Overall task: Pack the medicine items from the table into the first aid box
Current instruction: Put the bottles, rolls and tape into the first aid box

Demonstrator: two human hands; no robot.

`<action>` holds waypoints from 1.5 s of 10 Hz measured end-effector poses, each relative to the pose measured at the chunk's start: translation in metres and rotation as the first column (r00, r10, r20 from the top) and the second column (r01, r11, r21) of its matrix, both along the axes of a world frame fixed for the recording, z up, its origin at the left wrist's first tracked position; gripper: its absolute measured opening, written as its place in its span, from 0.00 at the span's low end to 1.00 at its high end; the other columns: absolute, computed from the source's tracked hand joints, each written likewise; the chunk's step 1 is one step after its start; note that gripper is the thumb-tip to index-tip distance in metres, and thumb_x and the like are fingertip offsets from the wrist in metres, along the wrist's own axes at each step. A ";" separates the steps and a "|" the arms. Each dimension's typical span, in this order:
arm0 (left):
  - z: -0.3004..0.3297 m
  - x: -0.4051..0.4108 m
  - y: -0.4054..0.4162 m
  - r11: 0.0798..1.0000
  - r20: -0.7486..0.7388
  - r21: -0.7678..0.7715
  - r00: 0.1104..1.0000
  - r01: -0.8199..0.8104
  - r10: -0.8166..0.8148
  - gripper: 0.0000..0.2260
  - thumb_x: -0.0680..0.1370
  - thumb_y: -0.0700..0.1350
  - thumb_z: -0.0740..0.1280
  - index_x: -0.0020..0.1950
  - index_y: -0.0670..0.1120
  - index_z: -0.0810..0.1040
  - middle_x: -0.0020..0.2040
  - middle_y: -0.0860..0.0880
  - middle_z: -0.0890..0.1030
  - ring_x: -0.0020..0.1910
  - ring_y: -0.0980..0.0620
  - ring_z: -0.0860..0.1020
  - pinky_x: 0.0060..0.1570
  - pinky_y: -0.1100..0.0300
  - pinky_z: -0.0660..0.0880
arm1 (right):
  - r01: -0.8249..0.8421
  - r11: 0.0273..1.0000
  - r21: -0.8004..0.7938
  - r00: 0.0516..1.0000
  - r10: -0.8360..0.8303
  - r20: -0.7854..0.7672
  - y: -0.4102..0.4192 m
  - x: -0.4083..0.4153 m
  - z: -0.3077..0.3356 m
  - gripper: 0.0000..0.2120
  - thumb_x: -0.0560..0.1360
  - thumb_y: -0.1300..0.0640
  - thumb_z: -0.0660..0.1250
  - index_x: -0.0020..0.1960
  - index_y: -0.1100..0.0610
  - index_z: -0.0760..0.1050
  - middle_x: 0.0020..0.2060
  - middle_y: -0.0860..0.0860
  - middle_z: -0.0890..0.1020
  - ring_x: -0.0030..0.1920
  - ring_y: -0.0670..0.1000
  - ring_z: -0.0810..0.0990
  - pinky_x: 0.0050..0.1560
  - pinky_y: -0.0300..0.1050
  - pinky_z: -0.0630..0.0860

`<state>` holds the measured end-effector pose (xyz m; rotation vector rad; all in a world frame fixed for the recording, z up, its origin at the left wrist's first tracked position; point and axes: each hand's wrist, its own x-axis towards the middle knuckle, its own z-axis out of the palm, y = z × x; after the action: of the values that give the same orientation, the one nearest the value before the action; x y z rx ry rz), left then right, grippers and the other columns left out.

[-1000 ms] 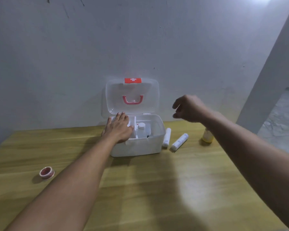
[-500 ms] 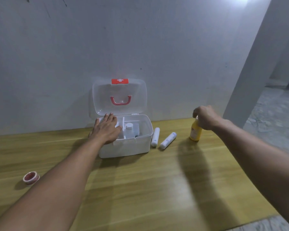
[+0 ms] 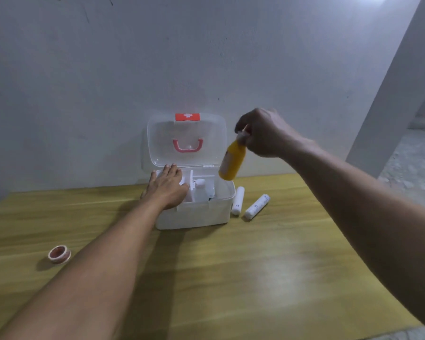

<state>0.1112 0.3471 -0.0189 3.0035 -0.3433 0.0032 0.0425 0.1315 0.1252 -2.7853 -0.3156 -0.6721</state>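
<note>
The white first aid box [image 3: 201, 213] stands on the table against the wall, its clear lid [image 3: 185, 138] with a red handle swung upright. My left hand [image 3: 166, 188] lies flat on the box's left rim and inner tray. My right hand [image 3: 263, 132] grips a yellow bottle [image 3: 232, 163] by its top, hanging tilted over the box's right edge. A small white-capped bottle [image 3: 200, 190] stands inside the box. Two white rolls [image 3: 238, 200] [image 3: 257, 206] lie on the table just right of the box.
A roll of reddish tape [image 3: 59, 253] lies on the wooden table [image 3: 231, 278] at the near left. A grey wall [image 3: 108, 82] rises right behind the box. The table's right edge borders a stone floor [image 3: 412, 165] beside a white pillar [image 3: 390, 106].
My right hand reached to the yellow bottle at the table's right, closed on its top, and lifted it left over the box. My left hand stayed on the box.
</note>
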 end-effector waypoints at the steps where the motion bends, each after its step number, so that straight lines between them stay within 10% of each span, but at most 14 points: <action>1: 0.001 0.000 0.000 1.000 0.006 -0.006 1.000 -0.001 0.001 0.28 0.81 0.52 0.46 0.79 0.43 0.46 0.80 0.47 0.44 0.79 0.50 0.43 0.76 0.46 0.41 | -0.035 0.998 -0.056 0.998 0.032 -0.053 0.021 0.009 -0.017 0.10 0.75 0.64 0.65 0.54 0.60 0.82 0.49 0.57 0.84 0.45 0.55 0.80 0.47 0.49 0.80; 10: -0.001 -0.001 0.000 1.000 0.010 -0.015 1.000 0.003 -0.003 0.28 0.82 0.54 0.46 0.79 0.44 0.46 0.80 0.47 0.43 0.79 0.51 0.42 0.76 0.48 0.40 | -0.127 0.988 -0.086 0.945 0.094 -0.313 0.036 0.035 -0.083 0.12 0.75 0.66 0.67 0.58 0.62 0.79 0.52 0.57 0.83 0.48 0.54 0.82 0.45 0.40 0.77; 13: -0.002 0.000 0.001 1.000 0.012 -0.012 1.000 0.005 -0.005 0.28 0.82 0.54 0.45 0.79 0.45 0.45 0.80 0.47 0.43 0.79 0.51 0.42 0.76 0.48 0.40 | 0.033 0.993 0.110 0.984 -0.013 -0.175 0.004 0.040 -0.069 0.10 0.72 0.67 0.69 0.52 0.59 0.82 0.48 0.54 0.85 0.47 0.51 0.82 0.50 0.40 0.75; 15: -0.002 0.002 0.000 1.000 0.011 -0.008 1.000 0.002 -0.002 0.28 0.82 0.54 0.45 0.79 0.44 0.46 0.80 0.48 0.43 0.79 0.51 0.42 0.76 0.47 0.40 | 0.021 0.970 -0.243 0.848 -0.146 -0.509 -0.032 0.033 -0.120 0.12 0.68 0.68 0.70 0.49 0.57 0.83 0.47 0.55 0.85 0.46 0.54 0.83 0.47 0.45 0.80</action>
<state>0.1130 0.3476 -0.0209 2.9959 -0.3460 0.0209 0.0751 0.0997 0.0054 -3.0683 -0.1633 0.1430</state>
